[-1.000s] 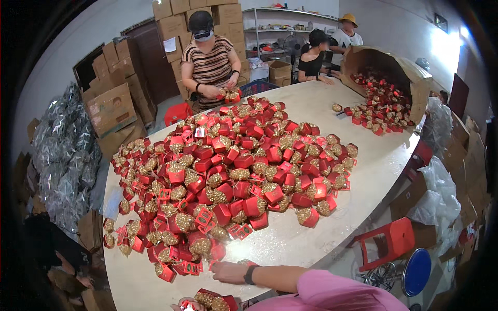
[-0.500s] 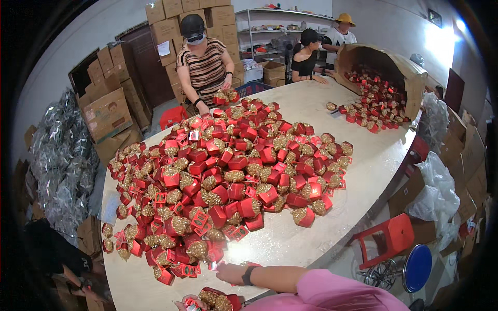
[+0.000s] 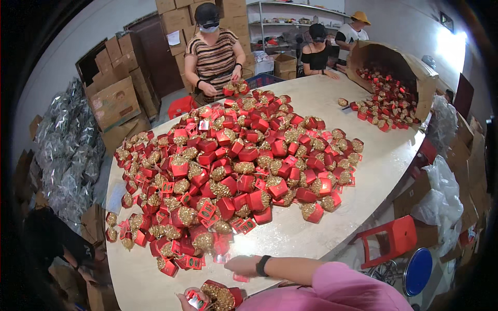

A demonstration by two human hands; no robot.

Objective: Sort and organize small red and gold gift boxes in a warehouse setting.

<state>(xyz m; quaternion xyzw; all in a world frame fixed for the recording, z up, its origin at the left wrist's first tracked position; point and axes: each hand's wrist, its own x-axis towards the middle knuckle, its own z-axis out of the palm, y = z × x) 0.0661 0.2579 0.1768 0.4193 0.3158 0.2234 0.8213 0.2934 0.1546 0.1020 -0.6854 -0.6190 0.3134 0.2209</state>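
Note:
At the near edge of the table my left hand (image 3: pixel 185 301) is closed around a red-and-white printed tag (image 3: pixel 196 300). Against it sits a bunch of glittery gold, bumpy ornaments with red box-shaped bases (image 3: pixel 220 298). My right hand (image 3: pixel 243 266), with a black band at the wrist, is over the table by the near edge of the pile. Its fingers are blurred and point toward a shiny red tag (image 3: pixel 221 258). A small red piece (image 3: pixel 240 278) lies just below that hand. A large heap of the same red-and-gold ornaments (image 3: pixel 246 168) covers the middle of the table.
A tipped cardboard box (image 3: pixel 428 85) spills more ornaments at the far right of the white table (image 3: pixel 332 243). Several people work around it, one in stripes (image 3: pixel 218 57) opposite. A red stool (image 3: pixel 389 241) and a blue round stool (image 3: pixel 417 272) stand at right.
My right hand has shifted slightly right and away from me. The view has shifted, so the heap sits lower and more to the right. The person in stripes has raised both hands from the heap.

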